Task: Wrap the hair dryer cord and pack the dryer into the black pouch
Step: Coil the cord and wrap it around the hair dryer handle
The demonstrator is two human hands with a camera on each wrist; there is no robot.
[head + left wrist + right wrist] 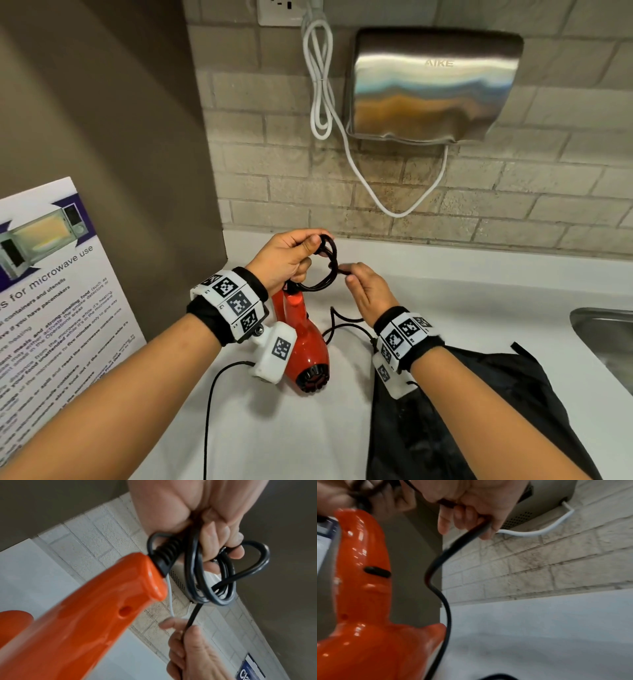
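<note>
The red hair dryer [303, 346] hangs nozzle-down above the white counter [479, 308], below my left wrist. My left hand [291, 257] grips several loops of its black cord [329, 263] above the handle; the left wrist view shows the fingers [221, 540] curled round the coils [223, 577] by the orange handle [85, 615]. My right hand [363, 287] pinches the loose run of the cord just right of the loops, and in the right wrist view its fingers [471, 513] curl round the cord [440, 574]. The black pouch [462, 411] lies flat at the lower right.
A steel hand dryer [431, 85] with a white cable [394, 205] hangs on the brick wall behind. A microwave notice [51, 291] leans at the left. A steel sink edge [603, 329] lies at the far right. Slack black cord [212, 394] trails toward the counter's front.
</note>
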